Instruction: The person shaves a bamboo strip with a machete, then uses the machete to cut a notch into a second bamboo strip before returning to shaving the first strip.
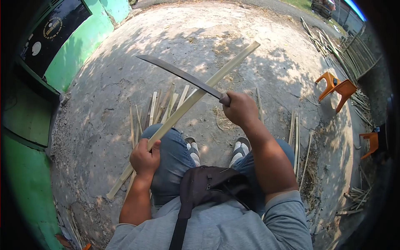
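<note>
My left hand [145, 157] is closed around the lower part of a long pale bamboo strip [179, 113], which slants up to the right from beside my left knee. In my right hand [240, 108] is the handle of a machete [179, 73]. Its long dark blade points to the upper left and crosses the strip above its middle. Whether the edge touches the strip or has cut into it, I cannot tell.
Split strips [155, 106] lie on the ground by my left leg, others [296, 141] by my right. An orange plastic stool [346, 89] lies at the right, near piled sticks [329, 43]. A green wall [25, 183] stands at the left.
</note>
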Tool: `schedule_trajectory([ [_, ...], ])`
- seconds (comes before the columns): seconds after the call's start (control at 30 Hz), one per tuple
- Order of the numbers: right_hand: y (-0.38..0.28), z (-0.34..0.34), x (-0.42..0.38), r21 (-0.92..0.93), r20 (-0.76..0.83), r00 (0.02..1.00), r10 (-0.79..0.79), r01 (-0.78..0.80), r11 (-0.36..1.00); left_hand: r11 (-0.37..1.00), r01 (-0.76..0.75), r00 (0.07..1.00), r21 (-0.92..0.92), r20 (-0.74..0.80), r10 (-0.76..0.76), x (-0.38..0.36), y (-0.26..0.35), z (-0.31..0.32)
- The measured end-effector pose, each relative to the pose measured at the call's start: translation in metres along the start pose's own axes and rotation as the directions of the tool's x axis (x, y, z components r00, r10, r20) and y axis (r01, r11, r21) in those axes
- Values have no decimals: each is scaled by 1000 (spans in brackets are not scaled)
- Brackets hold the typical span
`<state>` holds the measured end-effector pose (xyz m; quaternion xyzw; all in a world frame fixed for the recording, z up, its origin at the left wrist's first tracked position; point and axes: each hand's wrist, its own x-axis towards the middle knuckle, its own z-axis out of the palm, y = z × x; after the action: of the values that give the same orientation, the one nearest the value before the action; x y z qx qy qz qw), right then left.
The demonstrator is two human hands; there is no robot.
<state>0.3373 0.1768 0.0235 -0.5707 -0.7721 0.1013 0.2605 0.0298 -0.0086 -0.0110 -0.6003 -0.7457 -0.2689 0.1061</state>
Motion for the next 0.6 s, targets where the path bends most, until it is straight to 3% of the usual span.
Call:
schedule_trajectory([
  [0.1,-8,-6,-11,-11,41,999,-31,31,999,1000,14,1000,-1,17,-14,0,2,0],
  [0.23,-20,8,-25,-6,110,956,-273,275,961,1000,17,1000,-14,9,-17,0,4,2],
  [0.33,-24,1,-22,-63,94,947,-308,314,947,1000,3,1000,-17,-7,-3,0,1,2],
  [0.37,-20,-3,-16,-40,136,962,-239,246,968,1000,5,1000,-21,-9,-5,-1,0,2],
  [0.5,13,0,7,53,-3,998,64,-63,997,999,20,1000,-25,-7,-20,-2,-1,-1],
  [0.6,20,-10,5,55,25,993,117,-118,992,1000,-1,1000,-2,3,1,0,0,0],
])
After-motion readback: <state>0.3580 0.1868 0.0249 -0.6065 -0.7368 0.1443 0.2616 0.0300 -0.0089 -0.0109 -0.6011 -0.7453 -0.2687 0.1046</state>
